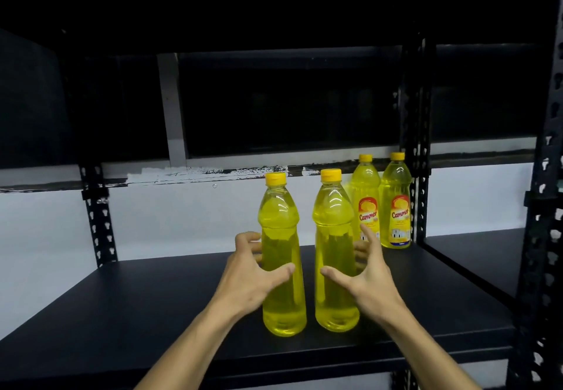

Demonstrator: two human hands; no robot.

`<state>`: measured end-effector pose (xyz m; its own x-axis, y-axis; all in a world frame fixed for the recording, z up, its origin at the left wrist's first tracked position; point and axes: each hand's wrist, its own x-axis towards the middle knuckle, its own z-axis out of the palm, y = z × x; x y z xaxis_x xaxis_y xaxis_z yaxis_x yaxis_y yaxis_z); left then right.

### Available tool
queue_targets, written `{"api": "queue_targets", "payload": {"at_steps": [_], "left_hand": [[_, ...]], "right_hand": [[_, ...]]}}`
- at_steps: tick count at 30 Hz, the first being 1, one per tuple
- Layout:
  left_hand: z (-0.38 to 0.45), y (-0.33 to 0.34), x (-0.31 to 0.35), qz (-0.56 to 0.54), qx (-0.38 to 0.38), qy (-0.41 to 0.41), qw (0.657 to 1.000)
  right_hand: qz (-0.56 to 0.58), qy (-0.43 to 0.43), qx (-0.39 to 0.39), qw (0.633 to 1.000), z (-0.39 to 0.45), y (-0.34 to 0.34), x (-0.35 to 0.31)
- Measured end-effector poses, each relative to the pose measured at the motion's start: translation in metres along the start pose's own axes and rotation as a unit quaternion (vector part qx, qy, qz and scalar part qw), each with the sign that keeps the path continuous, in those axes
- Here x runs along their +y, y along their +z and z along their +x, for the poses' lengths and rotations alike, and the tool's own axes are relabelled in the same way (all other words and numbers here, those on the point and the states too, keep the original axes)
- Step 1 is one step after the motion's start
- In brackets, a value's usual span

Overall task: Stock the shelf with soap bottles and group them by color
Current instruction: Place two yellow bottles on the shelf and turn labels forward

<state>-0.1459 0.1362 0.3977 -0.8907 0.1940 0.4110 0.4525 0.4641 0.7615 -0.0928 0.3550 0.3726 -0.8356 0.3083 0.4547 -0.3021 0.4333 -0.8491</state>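
1. My left hand (249, 270) was spread wide around the left front bottle (281, 255), thumb lying across its near face and fingers reaching round its far left side; the fingers looked loose rather than clamped, so I judged it not a firm hold.
2. My right hand (365, 273) mirrored it at the right front bottle (335, 252): thumb pointing at the near face, fingers splayed open along the right side, index raised. I could not tell whether the palm touched the plastic.
3. Both front bottles stood upright near the front edge of the black shelf (152, 298), just apart from each other, their labels turned away from me.
4. Two more yellow soap bottles, the far-left one (367, 197) and the far-right one (397, 203), stood at the far right of the shelf beside the black upright post (422, 145), red labels facing me.
5. All four were yellow with yellow caps, so the colour group was forming on the right.
6. The bottles seemed nearly full, so I expected them to be fairly heavy and bottom-steady, with smooth, slightly squeezable plastic that could slip.
7. The narrower waist below the shoulder looked the best place to take hold.
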Motion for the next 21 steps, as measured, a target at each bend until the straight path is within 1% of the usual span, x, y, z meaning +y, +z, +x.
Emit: {"api": "queue_targets", "payload": {"at_steps": [2,4,6,8,11,13,17,21], "left_hand": [[0.002,-0.001,-0.003,-0.030,-0.036,0.006,0.999],[0.003,-0.001,-0.004,-0.046,-0.073,0.008,0.996],[0.002,0.000,-0.002,-0.041,-0.086,0.011,0.995],[-0.002,0.005,0.002,0.002,-0.052,0.009,0.999],[-0.006,0.011,0.006,0.052,0.011,0.013,0.998],[-0.005,0.013,0.005,0.042,0.010,0.017,0.999],[-0.002,0.008,-0.001,0.007,-0.047,0.019,0.999],[-0.002,0.005,-0.006,-0.013,-0.082,0.023,0.996]], "right_hand": [[0.023,-0.005,-0.049,0.999,0.002,-0.007,0.004],[0.007,-0.015,-0.092,0.996,0.000,-0.012,0.004],[-0.042,-0.028,-0.094,0.994,-0.001,-0.013,0.004],[-0.081,-0.029,-0.068,0.994,-0.003,-0.010,0.004],[-0.105,-0.025,-0.034,0.994,-0.006,-0.003,0.004],[-0.112,-0.031,-0.031,0.993,-0.004,-0.002,0.006],[-0.055,-0.028,-0.086,0.994,0.000,-0.009,0.009],[0.009,-0.022,-0.134,0.991,0.000,-0.016,0.005]]}}
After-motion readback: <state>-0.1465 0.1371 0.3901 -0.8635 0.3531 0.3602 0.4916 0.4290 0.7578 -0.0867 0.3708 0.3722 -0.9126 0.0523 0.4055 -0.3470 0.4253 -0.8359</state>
